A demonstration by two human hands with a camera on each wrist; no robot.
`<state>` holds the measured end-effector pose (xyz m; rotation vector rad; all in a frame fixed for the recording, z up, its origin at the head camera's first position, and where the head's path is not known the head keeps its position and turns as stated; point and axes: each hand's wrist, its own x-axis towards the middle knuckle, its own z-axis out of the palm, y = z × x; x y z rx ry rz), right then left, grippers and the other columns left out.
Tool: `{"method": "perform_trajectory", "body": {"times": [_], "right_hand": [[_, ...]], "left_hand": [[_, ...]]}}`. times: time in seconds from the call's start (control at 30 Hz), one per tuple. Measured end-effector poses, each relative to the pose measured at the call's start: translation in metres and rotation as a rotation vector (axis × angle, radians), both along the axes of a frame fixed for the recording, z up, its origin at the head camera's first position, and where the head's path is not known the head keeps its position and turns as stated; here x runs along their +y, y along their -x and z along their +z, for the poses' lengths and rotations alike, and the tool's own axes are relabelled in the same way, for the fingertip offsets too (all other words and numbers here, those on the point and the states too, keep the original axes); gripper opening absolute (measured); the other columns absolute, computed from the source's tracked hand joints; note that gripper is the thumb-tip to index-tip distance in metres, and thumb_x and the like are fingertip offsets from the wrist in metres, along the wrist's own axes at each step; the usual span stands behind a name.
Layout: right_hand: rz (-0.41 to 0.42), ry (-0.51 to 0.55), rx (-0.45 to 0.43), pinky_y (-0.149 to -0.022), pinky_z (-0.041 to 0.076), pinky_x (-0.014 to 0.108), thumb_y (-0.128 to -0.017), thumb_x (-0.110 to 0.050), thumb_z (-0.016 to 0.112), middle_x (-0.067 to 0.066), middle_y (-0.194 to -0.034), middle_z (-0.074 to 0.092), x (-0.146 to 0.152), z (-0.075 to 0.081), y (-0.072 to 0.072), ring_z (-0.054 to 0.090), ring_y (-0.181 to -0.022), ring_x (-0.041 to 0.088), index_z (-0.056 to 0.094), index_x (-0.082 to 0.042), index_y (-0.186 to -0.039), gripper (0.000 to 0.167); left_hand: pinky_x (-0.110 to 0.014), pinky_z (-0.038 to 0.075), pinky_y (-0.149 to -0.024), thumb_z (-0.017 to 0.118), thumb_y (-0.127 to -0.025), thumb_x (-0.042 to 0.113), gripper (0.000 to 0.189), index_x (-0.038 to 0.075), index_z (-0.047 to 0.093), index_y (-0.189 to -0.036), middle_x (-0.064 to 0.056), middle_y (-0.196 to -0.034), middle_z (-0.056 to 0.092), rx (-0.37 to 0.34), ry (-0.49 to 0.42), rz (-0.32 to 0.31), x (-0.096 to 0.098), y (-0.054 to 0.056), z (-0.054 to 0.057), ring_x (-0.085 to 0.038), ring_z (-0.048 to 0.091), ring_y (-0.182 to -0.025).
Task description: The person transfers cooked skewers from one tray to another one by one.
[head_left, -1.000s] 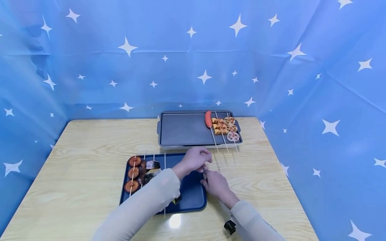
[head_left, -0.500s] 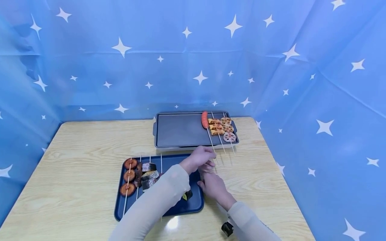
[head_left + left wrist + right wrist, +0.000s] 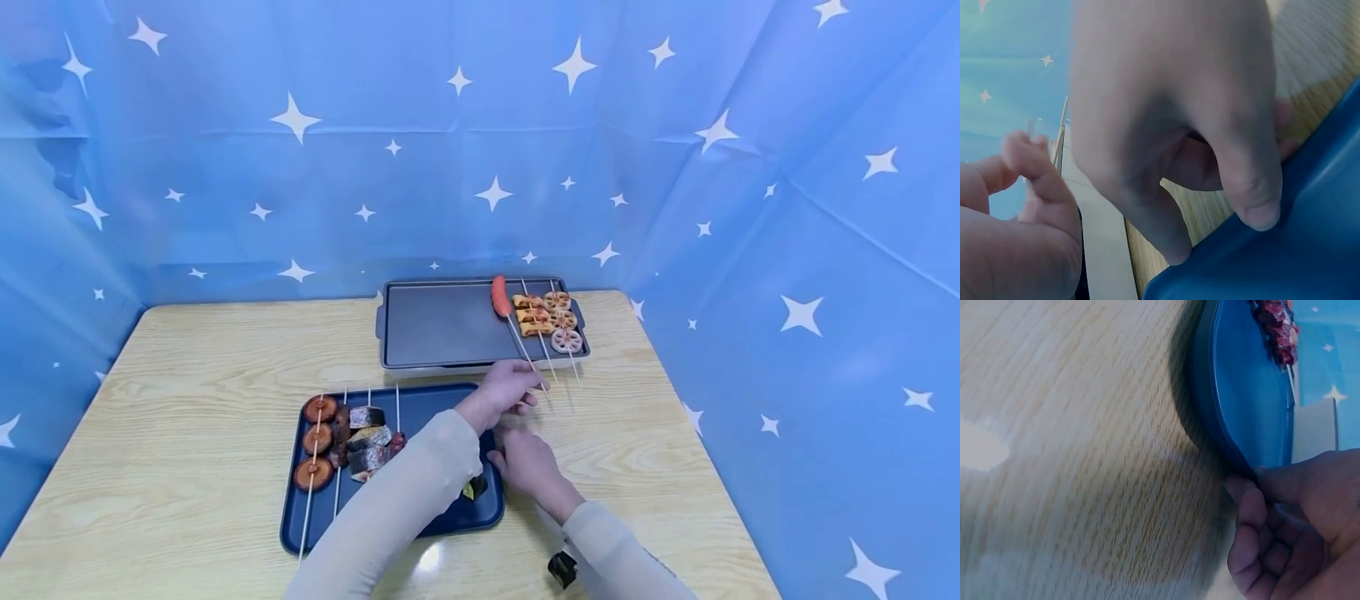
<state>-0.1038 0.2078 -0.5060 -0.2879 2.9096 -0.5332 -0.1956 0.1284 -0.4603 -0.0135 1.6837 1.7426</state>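
Note:
In the head view my left hand (image 3: 506, 387) crosses over my right one and pinches the stick of a red sausage skewer (image 3: 500, 297), whose sausage end is over the dark griddle plate (image 3: 442, 325). The left wrist view shows the left fingers (image 3: 1047, 187) bent together around a thin stick tip. My right hand (image 3: 528, 462) pinches the rim of the blue tray (image 3: 491, 517) at its right side; thumb and finger meet at the rim in the right wrist view. The left sleeve covers part of the tray and its skewers.
Skewers of yellow folded pieces (image 3: 532, 315) and lotus root slices (image 3: 564, 321) lie on the griddle's right side. On the tray are skewers of brown round slices (image 3: 315, 442), dark meat (image 3: 340, 437), silvery-skinned chunks (image 3: 367, 437) and red meat (image 3: 1277, 330). A starry curtain (image 3: 337, 167) surrounds the table.
My left hand has moved up from beside the right hand to the sausage stick and taken hold of it. The sausage skewer now tilts more, its top shifted left. The right hand stays at the tray.

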Motion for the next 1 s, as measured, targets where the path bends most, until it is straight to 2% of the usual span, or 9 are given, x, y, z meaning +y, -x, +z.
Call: {"method": "perform_trajectory", "body": {"times": [0.13, 0.27, 0.37, 0.47, 0.7, 0.8, 1.0], "right_hand": [[-0.012, -0.002, -0.009, -0.052, 0.042, 0.036, -0.088, -0.018, 0.069, 0.000, -0.066, 0.051, -0.001, 0.000, 0.001, 0.053, -0.060, 0.019, 0.062, -0.008, -0.116, 0.031], [-0.022, -0.019, -0.015, -0.050, 0.040, 0.035, -0.088, -0.020, 0.069, 0.000, -0.063, 0.052, -0.002, 0.001, 0.001, 0.053, -0.057, 0.019, 0.062, -0.009, -0.112, 0.027], [-0.024, -0.021, -0.020, -0.049, 0.039, 0.033, -0.089, -0.020, 0.069, -0.001, -0.064, 0.053, -0.002, 0.001, 0.002, 0.052, -0.057, 0.018, 0.062, -0.008, -0.115, 0.030], [-0.022, -0.016, -0.024, -0.049, 0.039, 0.033, -0.089, -0.020, 0.069, -0.001, -0.064, 0.054, -0.002, 0.000, 0.001, 0.052, -0.056, 0.017, 0.060, -0.007, -0.123, 0.037], [-0.016, -0.021, -0.031, -0.049, 0.040, 0.032, -0.089, -0.019, 0.069, -0.002, -0.063, 0.054, -0.003, 0.000, 0.001, 0.052, -0.056, 0.016, 0.056, -0.007, -0.133, 0.047], [-0.021, -0.023, -0.041, -0.050, 0.040, 0.032, -0.090, -0.019, 0.068, -0.002, -0.064, 0.054, -0.003, 0.000, 0.001, 0.052, -0.056, 0.016, 0.054, -0.007, -0.136, 0.051], [-0.035, -0.033, -0.037, -0.049, 0.040, 0.033, -0.089, -0.019, 0.069, -0.003, -0.064, 0.053, -0.005, 0.003, 0.001, 0.051, -0.056, 0.017, 0.052, -0.009, -0.139, 0.054]], "left_hand": [[-0.018, 0.041, -0.047, 0.054, -0.100, 0.022, 0.018, 0.007, 0.063, -0.108, -0.005, -0.093, 0.069, 0.064, 0.000, 0.041, -0.003, 0.000, 0.000, -0.011, 0.056, -0.062], [-0.019, 0.044, -0.052, 0.055, -0.100, 0.021, 0.019, 0.008, 0.064, -0.110, -0.010, -0.103, 0.071, 0.067, 0.027, 0.057, -0.011, 0.002, 0.001, -0.012, 0.057, -0.065], [-0.020, 0.046, -0.055, 0.054, -0.100, 0.019, 0.024, 0.005, 0.063, -0.117, -0.010, -0.112, 0.071, 0.048, 0.034, 0.049, -0.017, 0.004, 0.001, -0.012, 0.056, -0.068], [-0.019, 0.046, -0.056, 0.055, -0.099, 0.019, 0.026, 0.005, 0.062, -0.120, -0.007, -0.111, 0.072, 0.039, 0.034, 0.034, -0.022, 0.005, 0.002, -0.011, 0.056, -0.069], [-0.019, 0.045, -0.056, 0.058, -0.098, 0.020, 0.022, 0.007, 0.063, -0.115, -0.006, -0.110, 0.072, 0.063, -0.009, 0.005, -0.033, 0.005, 0.007, -0.017, 0.058, -0.079], [-0.022, 0.044, -0.058, 0.057, -0.099, 0.020, 0.022, 0.006, 0.062, -0.116, -0.009, -0.113, 0.072, 0.097, -0.021, -0.015, -0.041, 0.002, 0.011, -0.019, 0.058, -0.080], [-0.023, 0.044, -0.057, 0.056, -0.099, 0.020, 0.017, 0.009, 0.061, -0.112, -0.009, -0.112, 0.072, 0.159, 0.012, -0.060, -0.063, -0.010, 0.023, -0.014, 0.059, -0.073]]}}
